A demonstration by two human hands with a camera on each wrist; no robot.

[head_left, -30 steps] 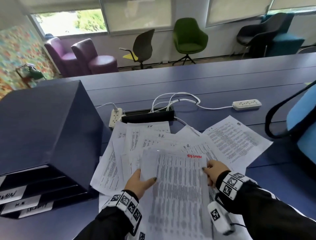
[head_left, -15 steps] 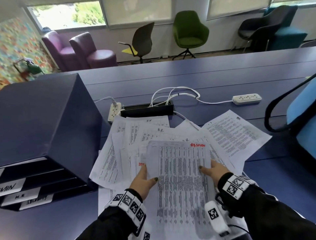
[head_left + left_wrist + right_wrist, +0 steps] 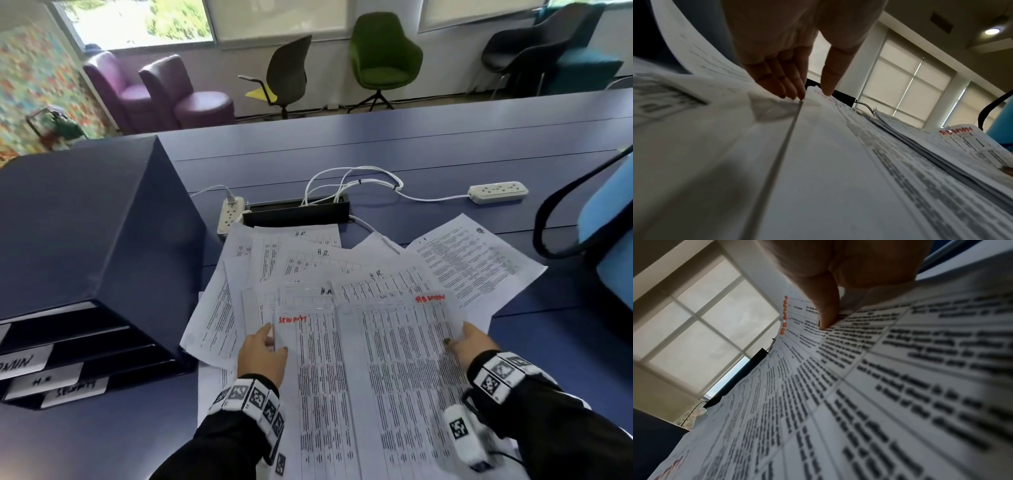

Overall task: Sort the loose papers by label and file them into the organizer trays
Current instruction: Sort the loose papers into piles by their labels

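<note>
A: What lies around the fingers, and what blocks them?

B: Beyond both hands, a fan of loose sheets (image 3: pixel 301 260) marked "H.R." covers the surface (image 3: pixel 411 161). Past those, a black cable box (image 3: pixel 298 209), a white power strip (image 3: pixel 231 214) and a second strip (image 3: pixel 498 192) with looped cord. Left of the left hand (image 3: pixel 262 356) stands the organizer (image 3: pixel 85 240), its tray mouths tagged ADMIN, H.R. and SECURITY. A blue chair (image 3: pixel 609 246) crowds the edge to the right of the right hand (image 3: pixel 471 346).

A: Edges and free room?

B: The organizer's corner sits just beside the sheets left of the left fingers. Bare surface opens to the right of the right hand and far beyond the strips.

A: The fingers themselves?

B: Left fingers (image 3: pixel 777 81) are straight and together, tips pressing at the left edge of the SECURITY sheet (image 3: pixel 318 394), the thumb set apart on that sheet. The right thumb (image 3: pixel 826 308) pinches the right edge of the ADMIN sheet (image 3: pixel 404 370) from above, the other fingers beneath it.

A: Where do the two sheets lie, and how do they run?

B: Between the hands, side by side on top of the pile, ADMIN overlapping SECURITY. Each long axis runs away from the person, red labels at the far end.
</note>
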